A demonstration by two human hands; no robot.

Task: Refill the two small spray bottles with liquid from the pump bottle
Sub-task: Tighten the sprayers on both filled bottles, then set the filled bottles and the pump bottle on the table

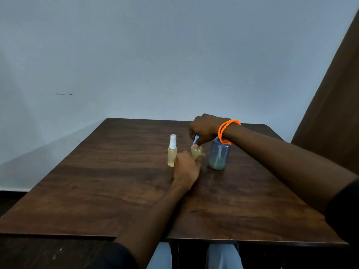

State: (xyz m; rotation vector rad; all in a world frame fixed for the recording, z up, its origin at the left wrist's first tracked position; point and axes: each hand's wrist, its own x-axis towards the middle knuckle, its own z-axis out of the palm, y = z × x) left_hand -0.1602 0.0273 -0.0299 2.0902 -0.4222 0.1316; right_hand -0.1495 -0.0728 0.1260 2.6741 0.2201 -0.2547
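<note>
Gripping the second small spray bottle (195, 152) low on its body, the left hand (186, 169) is steadying it upright on the dark wood table (97, 191). Right hand (204, 130) is curling down over its neck, fingertips pinching a small blue-white cap piece (196, 140) at the top. Capped spray bottle (172, 152) with yellowish liquid is standing just left of the left hand. Blue-grey pump bottle (219, 156) is standing just right, under the right wrist with its orange bracelet (225, 131); its pump top is hidden.
</note>
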